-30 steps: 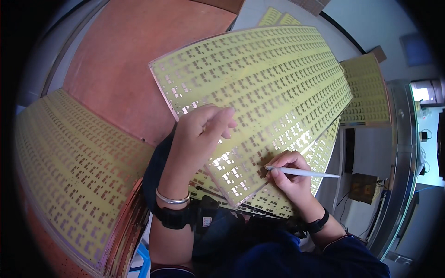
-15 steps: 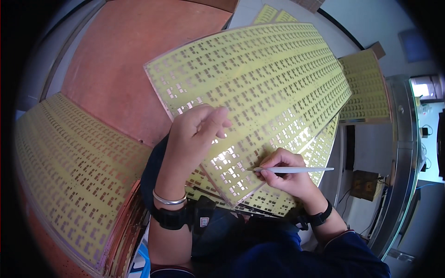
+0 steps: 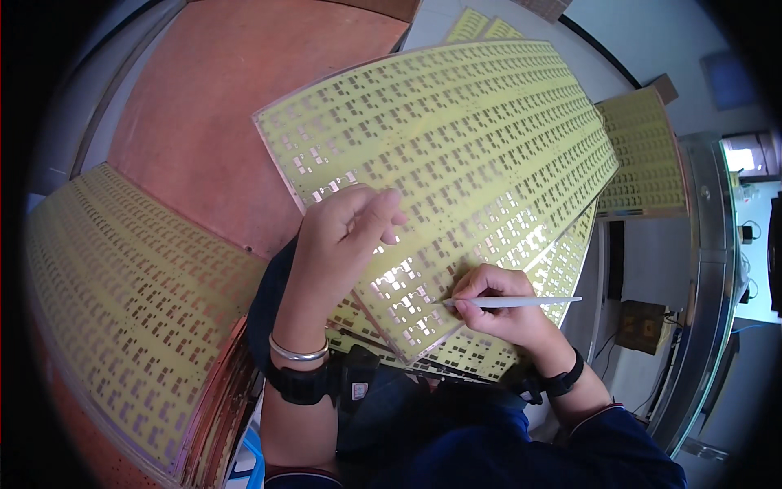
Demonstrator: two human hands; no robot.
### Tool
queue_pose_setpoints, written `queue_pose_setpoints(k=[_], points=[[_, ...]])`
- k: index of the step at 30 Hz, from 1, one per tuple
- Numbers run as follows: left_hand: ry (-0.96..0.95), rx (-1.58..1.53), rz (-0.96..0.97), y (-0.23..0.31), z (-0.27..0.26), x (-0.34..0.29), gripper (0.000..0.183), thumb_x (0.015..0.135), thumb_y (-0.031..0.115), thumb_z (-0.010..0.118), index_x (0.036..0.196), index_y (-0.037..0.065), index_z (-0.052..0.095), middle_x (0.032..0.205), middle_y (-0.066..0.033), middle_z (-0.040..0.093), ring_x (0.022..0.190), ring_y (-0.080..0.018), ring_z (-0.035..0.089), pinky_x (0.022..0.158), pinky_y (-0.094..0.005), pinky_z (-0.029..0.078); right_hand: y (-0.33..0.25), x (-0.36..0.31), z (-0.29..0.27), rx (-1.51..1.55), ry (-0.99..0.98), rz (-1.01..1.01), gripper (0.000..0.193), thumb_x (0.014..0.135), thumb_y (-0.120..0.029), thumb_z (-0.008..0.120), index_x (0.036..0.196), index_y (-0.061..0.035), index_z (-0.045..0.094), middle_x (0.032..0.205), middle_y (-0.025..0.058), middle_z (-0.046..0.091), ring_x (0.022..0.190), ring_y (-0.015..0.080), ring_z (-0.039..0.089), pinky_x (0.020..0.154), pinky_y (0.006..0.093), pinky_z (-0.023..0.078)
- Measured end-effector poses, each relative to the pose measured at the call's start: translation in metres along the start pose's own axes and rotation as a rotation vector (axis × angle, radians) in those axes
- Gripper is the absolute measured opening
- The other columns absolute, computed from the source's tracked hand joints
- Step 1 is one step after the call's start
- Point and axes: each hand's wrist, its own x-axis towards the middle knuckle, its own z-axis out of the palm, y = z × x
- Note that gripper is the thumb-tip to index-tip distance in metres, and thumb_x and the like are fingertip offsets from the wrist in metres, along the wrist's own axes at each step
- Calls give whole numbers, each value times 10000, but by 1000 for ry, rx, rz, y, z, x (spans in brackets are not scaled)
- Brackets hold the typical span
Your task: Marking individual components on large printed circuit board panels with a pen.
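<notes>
A large yellow-green circuit board panel (image 3: 456,183) with rows of shiny copper pads lies tilted in front of me. My right hand (image 3: 505,306) pinches a slim white pen-shaped tool (image 3: 538,301), whose tip is at the panel's near part, among the pads. My left hand (image 3: 346,224) lies on the panel's left edge with its fingers curled in, and nothing shows in it. Beneath the panel are more such panels (image 3: 464,352), their near edges sticking out by my body.
A stack of similar panels (image 3: 138,301) stands at the left. Behind it lies a broad reddish-brown board (image 3: 216,106). Another panel stack (image 3: 648,155) is at the right, beside a metal-edged bench (image 3: 705,244). A brown box (image 3: 641,326) sits below, near cables.
My right hand and the white pen-shaped tool have shifted very slightly down, the tool's tip staying near the same pads. My left hand and the panel keep their place.
</notes>
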Motion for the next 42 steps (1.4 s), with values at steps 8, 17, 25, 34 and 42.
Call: queue_pose_setpoints(k=[8, 17, 25, 34, 42], points=[[8, 3, -3, 2, 1, 0, 342, 963, 215, 493, 711, -3, 569, 798, -48, 632, 690, -80, 547, 666, -219, 445, -1, 1, 0, 31, -23, 16, 104, 805, -44, 658, 792, 9, 570, 796, 105, 635, 707, 129, 621, 613, 224, 482], [24, -44, -18, 5, 3, -2, 310, 944, 234, 529, 805, -19, 640, 686, -8, 580, 639, -63, 525, 622, -210, 431, 0, 0, 1, 39, -34, 22, 80, 790, -46, 669, 790, -30, 591, 756, 22, 605, 679, 84, 594, 597, 209, 459], [27, -15, 4, 7, 2, -2, 313, 942, 230, 531, 781, -15, 640, 680, -13, 592, 636, -60, 528, 623, -211, 429, -3, 0, 1, 40, -42, 66, 79, 800, -55, 659, 784, -31, 586, 783, 36, 622, 713, 104, 607, 628, 229, 473], [20, -19, -6, 6, 2, -1, 311, 945, 224, 528, 780, -19, 631, 708, -17, 604, 642, -59, 531, 623, -213, 429, -3, -1, 2, 35, -9, 53, 75, 799, -47, 657, 782, -32, 586, 780, 36, 622, 703, 98, 604, 627, 218, 470], [14, -12, -2, 6, 1, -2, 305, 946, 222, 526, 786, -16, 630, 680, -12, 591, 639, -61, 527, 620, -215, 430, -1, -1, 1, 66, -8, 98, 80, 800, -51, 661, 790, -34, 584, 781, 31, 617, 703, 94, 601, 629, 217, 469]])
